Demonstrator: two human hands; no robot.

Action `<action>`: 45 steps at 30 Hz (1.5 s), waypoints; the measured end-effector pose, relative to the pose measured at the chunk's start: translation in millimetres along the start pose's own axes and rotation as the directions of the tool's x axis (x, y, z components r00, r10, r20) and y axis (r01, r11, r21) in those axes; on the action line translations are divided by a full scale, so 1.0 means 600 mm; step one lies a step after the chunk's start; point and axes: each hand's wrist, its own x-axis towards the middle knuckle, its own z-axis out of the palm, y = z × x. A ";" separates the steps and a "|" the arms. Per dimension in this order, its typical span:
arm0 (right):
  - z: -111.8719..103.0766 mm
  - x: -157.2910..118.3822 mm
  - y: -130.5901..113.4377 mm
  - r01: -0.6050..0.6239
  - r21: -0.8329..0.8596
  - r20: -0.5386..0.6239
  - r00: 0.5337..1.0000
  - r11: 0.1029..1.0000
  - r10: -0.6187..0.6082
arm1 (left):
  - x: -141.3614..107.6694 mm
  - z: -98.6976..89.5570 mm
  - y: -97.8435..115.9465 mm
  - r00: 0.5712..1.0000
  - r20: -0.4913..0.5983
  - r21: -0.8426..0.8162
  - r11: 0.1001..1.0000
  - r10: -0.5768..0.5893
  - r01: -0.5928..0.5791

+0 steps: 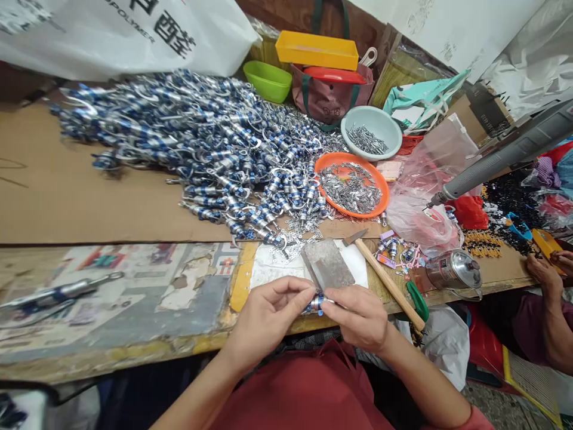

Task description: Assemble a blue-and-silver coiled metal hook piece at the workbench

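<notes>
While working at a long wooden bench (215,340), faces a brown cardboard sheet (111,206) spread over the far part and, piled on that, a broad heap of blue-and-silver fittings (215,137), many with curved silver ends. Has a white sheet (266,269) laid straight ahead near the front edge, with an orange tray (379,206) of flat metal plates (349,185) beyond, and farther back a pale blue bowl (396,143) of slim metal pieces (367,138). Has a hammer (387,280) lying untouched to the right, head near the white sheet's corner, handle slanting down toward the front edge. Has also a heavy grey block (329,263) resting on the white sheet, just beyond the fingertips. Holds the left hand (268,313) and the right hand (362,319) close together at the block's near side, neither one free: with both, pinches a single blue-and-silver fitting (316,303) from opposite ends. Cannot tell, behind the fingers, whether also gripping a smaller part. To judge from the pinch, seems busy with a fine fitting or adjusting step by fingers alone. For the next move, probably needs a steady hold on one side and slight, careful pressure or turning from the other.
</notes>
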 end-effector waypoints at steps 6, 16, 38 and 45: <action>-0.005 0.008 -0.001 -0.035 0.054 0.016 0.999 0.998 0.034 | -0.001 -0.014 0.016 0.988 0.118 0.008 0.995 0.096 -0.097; -0.007 0.013 -0.019 -0.373 0.195 0.067 0.928 0.907 0.368 | -0.003 0.006 -0.019 0.979 0.107 -0.309 0.931 -0.170 0.196; -0.033 0.036 0.089 -0.346 -0.017 0.127 0.930 0.938 0.345 | 0.064 -0.017 -0.006 0.933 0.333 -0.264 0.936 -0.138 0.232; 0.002 0.038 0.021 -0.044 -0.159 0.173 0.982 0.986 0.071 | 0.069 -0.020 -0.009 0.921 0.376 -0.278 0.936 -0.101 0.216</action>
